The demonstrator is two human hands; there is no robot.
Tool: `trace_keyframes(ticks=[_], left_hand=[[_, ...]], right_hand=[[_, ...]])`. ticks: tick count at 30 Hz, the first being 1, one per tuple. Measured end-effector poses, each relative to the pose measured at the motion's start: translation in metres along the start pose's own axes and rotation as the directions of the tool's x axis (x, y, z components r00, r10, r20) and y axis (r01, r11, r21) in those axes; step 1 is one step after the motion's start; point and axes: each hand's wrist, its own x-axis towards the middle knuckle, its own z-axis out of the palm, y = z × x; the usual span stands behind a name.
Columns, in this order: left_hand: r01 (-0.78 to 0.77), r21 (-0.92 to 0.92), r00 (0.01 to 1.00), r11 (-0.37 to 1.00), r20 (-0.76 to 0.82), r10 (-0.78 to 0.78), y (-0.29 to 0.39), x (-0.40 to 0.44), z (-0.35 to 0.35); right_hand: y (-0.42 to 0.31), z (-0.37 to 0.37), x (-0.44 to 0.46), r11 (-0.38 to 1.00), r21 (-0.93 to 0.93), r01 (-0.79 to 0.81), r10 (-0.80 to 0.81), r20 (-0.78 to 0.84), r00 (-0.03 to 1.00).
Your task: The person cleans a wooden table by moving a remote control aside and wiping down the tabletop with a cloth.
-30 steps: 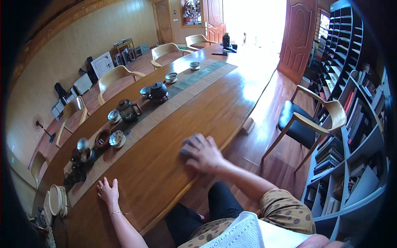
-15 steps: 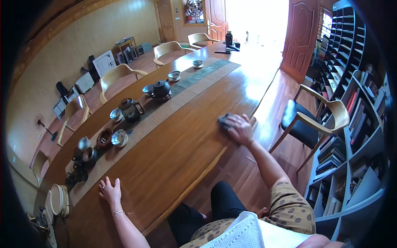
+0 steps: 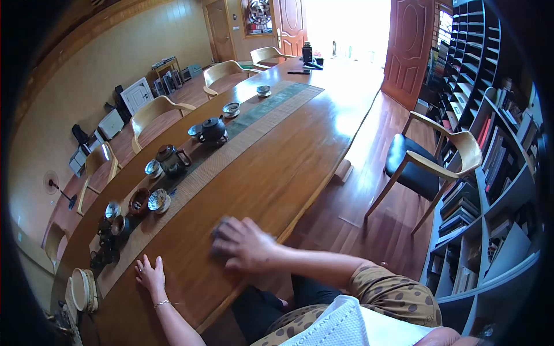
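My right hand [image 3: 247,245] lies over a dark grey cloth [image 3: 221,235] on the wooden table [image 3: 259,173], near its front edge; hand and cloth are blurred by motion. To the left, my left hand [image 3: 151,274] rests on the tabletop with its fingers apart and nothing in it, beside the woven runner [image 3: 199,179]. Along the runner stand a patterned bowl [image 3: 159,200], a reddish-brown bowl [image 3: 139,202], a brown teapot [image 3: 171,161], a dark teapot [image 3: 213,130] and several small cups.
A chair with a black seat [image 3: 412,164] stands right of the table, before shelves of books [image 3: 461,213]. More chairs [image 3: 156,118] line the far side. Round wooden trays [image 3: 82,290] sit at the table's left end. A black canister [image 3: 307,53] is at the far end.
My right hand and the cloth first moved away along the table to the right, then came back left and nearer to me. My left hand has stayed nearly in place.
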Motion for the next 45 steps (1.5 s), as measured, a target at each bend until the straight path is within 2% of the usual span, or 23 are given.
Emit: trace_keyframes(ticks=[2, 4, 7, 9, 11, 13, 15, 16, 18, 21, 25, 26, 29, 33, 36, 39, 42, 45], left_hand=[[0.005, -0.005, 1.000, 1.000, -0.006, -0.005, 0.000, 0.000, 0.000], [0.000, 0.008, 1.000, 1.000, -0.013, 0.000, -0.002, 0.003, 0.004], [0.000, 0.006, 1.000, 1.000, -0.021, 0.000, -0.003, 0.004, 0.002], [-0.013, -0.011, 1.000, 1.000, -0.027, 0.013, -0.005, 0.004, 0.005], [-0.014, -0.022, 1.000, 1.000, -0.025, 0.013, -0.005, 0.006, 0.006], [-0.009, -0.034, 1.000, 0.999, -0.022, 0.008, -0.006, 0.006, 0.007], [-0.007, -0.057, 1.000, 0.998, -0.023, 0.006, -0.003, 0.003, 0.003], [-0.008, -0.057, 1.000, 0.998, -0.022, 0.007, -0.002, 0.002, 0.002], [-0.019, -0.062, 0.999, 0.998, -0.032, 0.017, -0.004, 0.003, 0.004], [-0.022, -0.042, 0.999, 0.999, -0.025, 0.021, -0.002, 0.004, 0.002], [-0.050, -0.002, 0.997, 0.999, -0.066, 0.049, 0.001, 0.006, 0.003], [-0.047, -0.001, 0.996, 0.999, -0.082, 0.047, 0.002, 0.006, 0.005], [-0.045, 0.007, 0.997, 0.999, -0.063, 0.045, 0.003, 0.007, 0.002], [-0.042, 0.008, 0.997, 0.999, -0.060, 0.043, 0.002, 0.009, 0.003], [-0.038, 0.011, 0.998, 0.999, -0.054, 0.038, 0.001, 0.010, 0.005], [-0.036, 0.020, 0.998, 0.999, -0.047, 0.037, 0.001, 0.009, 0.003], [-0.044, 0.026, 0.998, 0.999, -0.043, 0.045, 0.001, 0.010, 0.005], [-0.046, 0.018, 0.998, 0.999, -0.036, 0.047, 0.000, 0.008, 0.001]], right_hand=[[-0.046, 0.011, 0.005, 0.990, 0.125, 0.057, -0.080, 0.188, 0.979], [-0.063, 0.030, 0.012, 0.965, 0.214, 0.153, -0.200, 0.222, 0.954], [-0.044, 0.044, 0.039, 0.940, 0.244, 0.240, -0.292, 0.207, 0.934], [-0.004, 0.042, 0.062, 0.956, 0.128, 0.264, -0.278, 0.109, 0.954], [0.052, 0.033, 0.076, 0.986, 0.002, 0.165, -0.165, 0.035, 0.986], [0.115, 0.009, 0.082, 0.994, -0.103, -0.029, 0.032, 0.027, 0.999], [0.166, -0.025, 0.064, 0.926, -0.238, -0.293, 0.311, 0.038, 0.950], [0.194, -0.036, 0.052, 0.873, -0.253, -0.417, 0.428, -0.015, 0.904], [0.235, -0.054, 0.016, 0.669, -0.380, -0.638, 0.630, -0.165, 0.759], [0.266, -0.081, -0.029, 0.420, -0.313, -0.852, 0.852, -0.186, 0.489], [0.256, -0.083, -0.046, 0.176, -0.233, -0.956, 0.939, -0.251, 0.234], [0.254, -0.083, -0.047, 0.132, -0.266, -0.955, 0.943, -0.262, 0.204], [0.246, -0.087, -0.044, 0.108, -0.230, -0.967, 0.949, -0.266, 0.170], [0.264, -0.078, -0.051, 0.152, -0.194, -0.969, 0.928, -0.310, 0.207], [0.264, -0.077, -0.052, 0.140, -0.181, -0.974, 0.929, -0.317, 0.192], [0.262, -0.079, -0.052, 0.127, -0.125, -0.984, 0.928, -0.335, 0.162], [0.268, -0.081, -0.055, 0.076, -0.038, -0.996, 0.930, -0.358, 0.085], [0.275, -0.082, -0.059, 0.068, -0.013, -0.998, 0.908, -0.413, 0.067]])
